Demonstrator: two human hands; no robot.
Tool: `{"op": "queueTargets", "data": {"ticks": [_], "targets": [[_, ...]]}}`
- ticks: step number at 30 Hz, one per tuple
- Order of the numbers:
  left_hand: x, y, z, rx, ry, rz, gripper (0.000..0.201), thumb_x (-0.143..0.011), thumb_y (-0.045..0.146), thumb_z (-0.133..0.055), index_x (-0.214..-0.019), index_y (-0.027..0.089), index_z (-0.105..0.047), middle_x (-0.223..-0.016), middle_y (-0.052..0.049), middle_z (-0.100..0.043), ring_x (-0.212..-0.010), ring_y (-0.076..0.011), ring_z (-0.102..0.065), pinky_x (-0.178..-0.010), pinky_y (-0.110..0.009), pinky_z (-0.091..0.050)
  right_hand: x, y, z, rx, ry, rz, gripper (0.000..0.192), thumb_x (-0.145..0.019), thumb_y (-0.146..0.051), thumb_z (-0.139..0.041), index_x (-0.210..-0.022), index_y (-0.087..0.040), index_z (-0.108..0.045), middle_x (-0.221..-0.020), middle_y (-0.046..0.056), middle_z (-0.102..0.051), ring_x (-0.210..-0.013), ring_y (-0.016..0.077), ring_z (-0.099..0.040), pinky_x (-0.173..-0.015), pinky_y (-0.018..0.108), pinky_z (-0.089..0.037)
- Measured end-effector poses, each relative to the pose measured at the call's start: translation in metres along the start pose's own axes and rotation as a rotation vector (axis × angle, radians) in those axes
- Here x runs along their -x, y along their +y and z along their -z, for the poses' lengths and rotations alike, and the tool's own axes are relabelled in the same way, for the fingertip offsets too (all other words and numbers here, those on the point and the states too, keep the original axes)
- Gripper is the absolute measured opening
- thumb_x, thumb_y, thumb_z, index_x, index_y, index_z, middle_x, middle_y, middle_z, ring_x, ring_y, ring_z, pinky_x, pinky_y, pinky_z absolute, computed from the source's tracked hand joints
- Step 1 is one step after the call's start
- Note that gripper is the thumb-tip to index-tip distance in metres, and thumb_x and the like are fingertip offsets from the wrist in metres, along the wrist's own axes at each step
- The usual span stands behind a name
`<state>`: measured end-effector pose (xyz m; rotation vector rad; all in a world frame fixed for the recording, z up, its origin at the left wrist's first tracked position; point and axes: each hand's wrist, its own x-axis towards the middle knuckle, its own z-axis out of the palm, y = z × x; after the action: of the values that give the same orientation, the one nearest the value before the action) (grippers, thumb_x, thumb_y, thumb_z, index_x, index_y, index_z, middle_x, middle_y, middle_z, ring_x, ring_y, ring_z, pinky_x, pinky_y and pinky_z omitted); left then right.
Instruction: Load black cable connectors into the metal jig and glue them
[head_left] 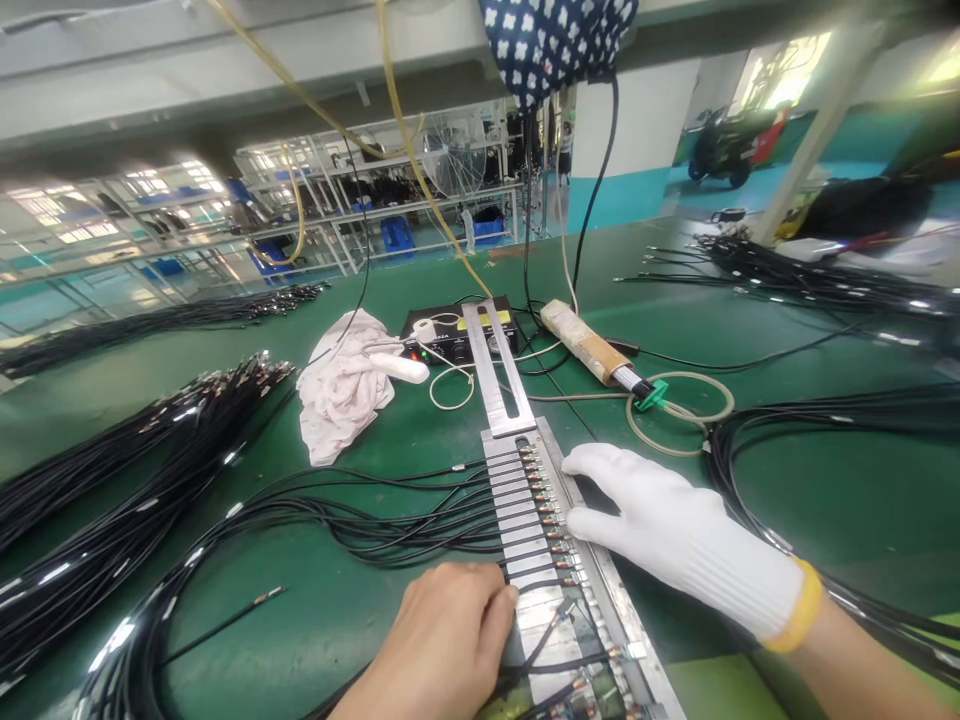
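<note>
A long metal fixture (517, 530) lies on the bench, its slots holding a row of black cables (427, 520) with bare copper ends and small metal connectors (551, 520). My left hand (454, 625), bare, is closed at the fixture's left edge. A black cable (536, 585) runs from its thumb and fingers into a slot; the fingertips are hidden. My right hand (660, 510) wears a white glove with a yellow cuff. Its thumb and fingers are apart, with the tips against the fixture's right rail (626, 610). More cable ends (585, 690) lie across the near part.
A black control box (457, 335), a crumpled cloth (345, 390) and a taped tool (589, 345) with a green tip sit beyond the fixture. Cable bundles (135, 450) lie left; others (840, 410) lie right. A yellow hose (427, 170) hangs down.
</note>
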<state>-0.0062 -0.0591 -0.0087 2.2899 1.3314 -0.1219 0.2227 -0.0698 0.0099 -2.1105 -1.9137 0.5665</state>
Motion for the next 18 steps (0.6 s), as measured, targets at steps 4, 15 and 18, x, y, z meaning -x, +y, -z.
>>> {"op": "queueTargets", "data": {"ticks": [4,15,18], "targets": [[-0.004,0.003,0.000,0.006,0.002,0.030,0.035,-0.096,0.035,-0.037,-0.064,0.021,-0.041,-0.064,-0.001,-0.054,-0.060,-0.0175,-0.042,-0.062,-0.031,-0.019,0.002,-0.005,0.003,0.014,-0.053,0.006,0.045,-0.087,-0.033,-0.060,-0.132,-0.029,-0.058,-0.140,0.005,-0.059,-0.120,0.0295,-0.060,-0.096,0.045,-0.051],[-0.009,0.007,0.001,0.131,0.021,0.129,0.042,-0.092,0.042,-0.043,-0.057,0.021,-0.037,-0.055,0.004,-0.035,-0.056,-0.0145,-0.024,-0.058,-0.029,-0.017,0.004,-0.003,-0.007,0.074,0.019,0.107,0.051,-0.081,-0.033,-0.067,-0.131,-0.026,-0.061,-0.138,0.009,-0.059,-0.114,0.0333,-0.062,-0.090,0.048,-0.053],[-0.008,0.009,0.007,0.158,0.001,0.127,0.042,-0.091,0.045,-0.041,-0.057,0.021,-0.036,-0.056,0.004,-0.034,-0.056,-0.0144,-0.026,-0.058,-0.029,-0.017,0.005,-0.002,-0.006,0.068,0.039,0.113,0.046,-0.082,-0.034,-0.066,-0.128,-0.026,-0.062,-0.128,0.010,-0.064,-0.109,0.0317,-0.064,-0.089,0.046,-0.053]]}}
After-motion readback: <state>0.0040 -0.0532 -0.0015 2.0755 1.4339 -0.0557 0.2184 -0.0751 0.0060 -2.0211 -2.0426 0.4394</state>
